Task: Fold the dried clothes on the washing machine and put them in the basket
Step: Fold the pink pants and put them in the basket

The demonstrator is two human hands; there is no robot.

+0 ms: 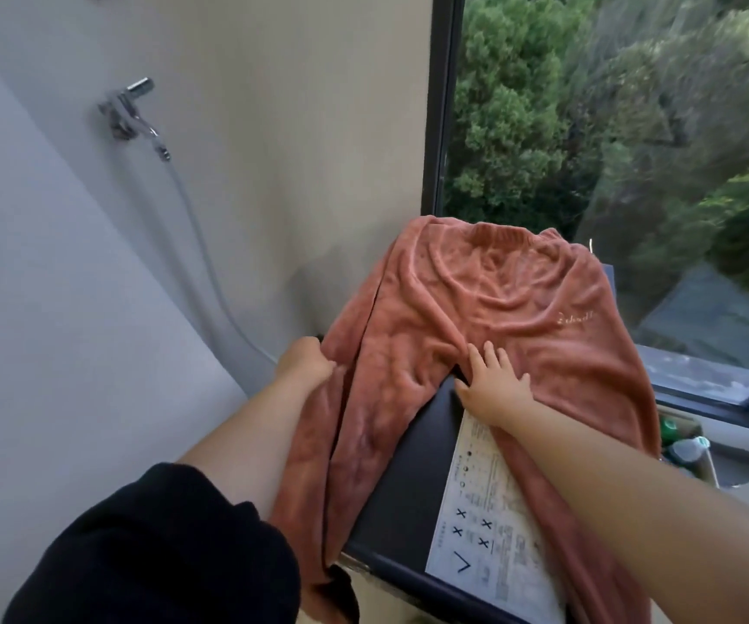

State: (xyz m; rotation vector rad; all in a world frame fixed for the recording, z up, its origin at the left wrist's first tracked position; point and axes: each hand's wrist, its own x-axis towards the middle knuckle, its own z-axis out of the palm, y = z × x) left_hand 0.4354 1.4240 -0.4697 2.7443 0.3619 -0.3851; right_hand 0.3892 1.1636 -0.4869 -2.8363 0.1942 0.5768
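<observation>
step: first fold | terracotta fleece trousers [489, 308] were spread on the dark washing-machine top [399, 479], waistband at its far edge, legs hung over the near edge | left hand [305, 364] was clenched on the left leg's outer edge | right hand [494, 380] was pressed flat at the crotch, fingers spread | advised: crotch pinned while the left leg is laid over the right, edges matched

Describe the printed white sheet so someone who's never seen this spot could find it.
Start at the dark washing machine top below the window. The white sheet lies flat on it, partly under a leg of the rust-coloured trousers. Nothing else there carries black crosses and a tick.
</observation>
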